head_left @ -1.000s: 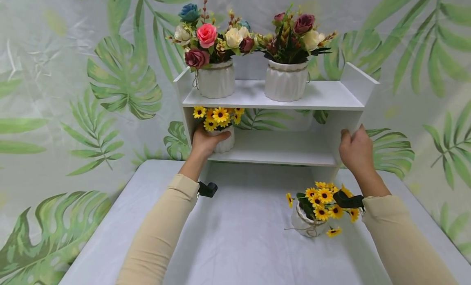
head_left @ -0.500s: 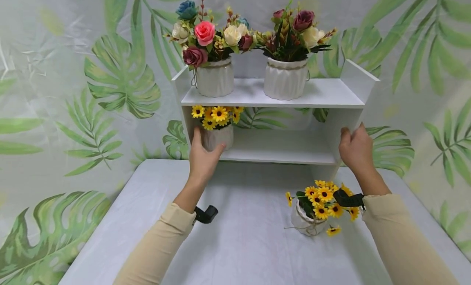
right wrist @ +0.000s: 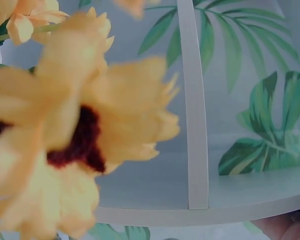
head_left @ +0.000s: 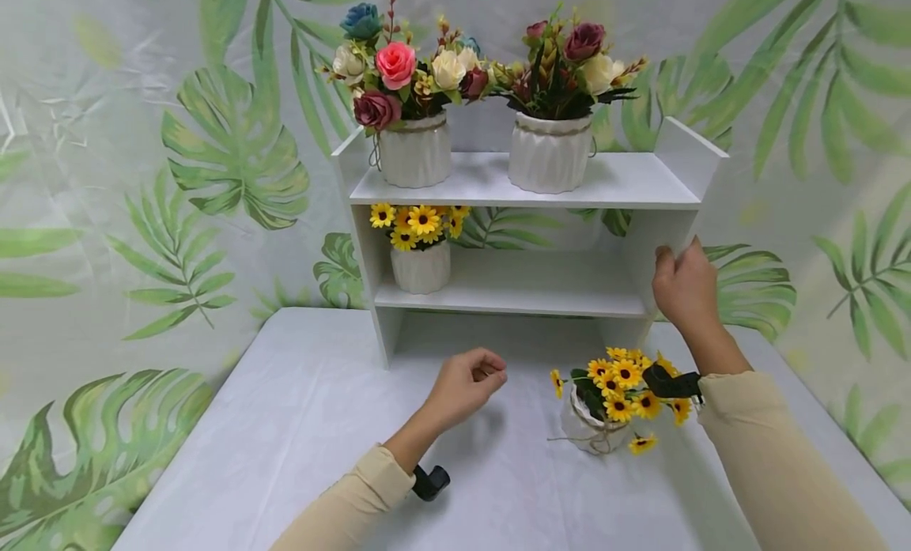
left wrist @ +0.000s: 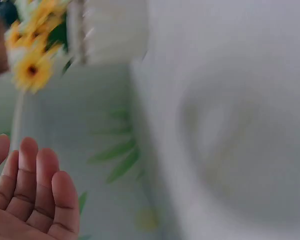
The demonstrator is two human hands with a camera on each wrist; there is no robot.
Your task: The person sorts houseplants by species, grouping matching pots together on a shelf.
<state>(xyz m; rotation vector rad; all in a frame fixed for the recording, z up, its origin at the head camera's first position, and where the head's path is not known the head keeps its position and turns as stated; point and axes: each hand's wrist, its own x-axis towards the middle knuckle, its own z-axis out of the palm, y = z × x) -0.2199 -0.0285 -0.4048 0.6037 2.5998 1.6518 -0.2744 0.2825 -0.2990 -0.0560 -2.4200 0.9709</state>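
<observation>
My left hand [head_left: 466, 385] is hovering loosely curled and empty over the worktop [head_left: 299, 424]; the sunflower pot [head_left: 594, 424] is standing upright just to its right, while my right hand [head_left: 685, 286] is gripping the shelf's side panel [head_left: 658, 235].

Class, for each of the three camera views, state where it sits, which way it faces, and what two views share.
Head: worn high, facing forward and down at the white two-tier shelf; both forearms, left hand, right hand show.
Left wrist: faces along the palm; fingers show.
Right wrist: faces the shelf's side panel; a fingertip shows.
Shared: the white pot of yellow daisies.
</observation>
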